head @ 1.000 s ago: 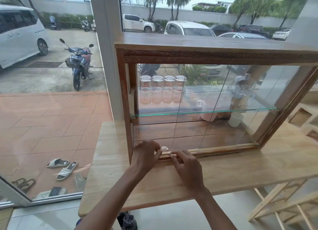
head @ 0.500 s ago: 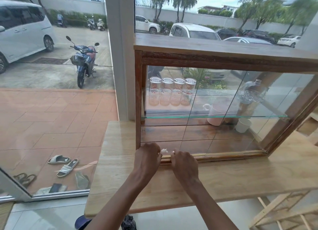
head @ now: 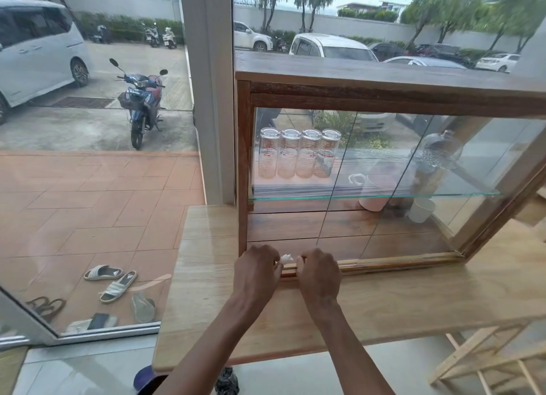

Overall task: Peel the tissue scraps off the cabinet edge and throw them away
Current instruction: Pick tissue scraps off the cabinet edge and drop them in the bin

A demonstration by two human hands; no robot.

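At lower centre, the left hand pinches a white tissue scrap while the right hand, fingers curled closed, picks along the cabinet edge, apparently loosening more.

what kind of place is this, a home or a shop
Likely a small cafe or shopfront, not certain. A wooden glass-fronted display cabinet on a pale wooden counter holds four upturned printed drinking glasses, and floor-to-ceiling windows face a car park.

Counter: light wood, bare front. Bears one glass-fronted wooden cabinet along its back edge, starting near the left end.
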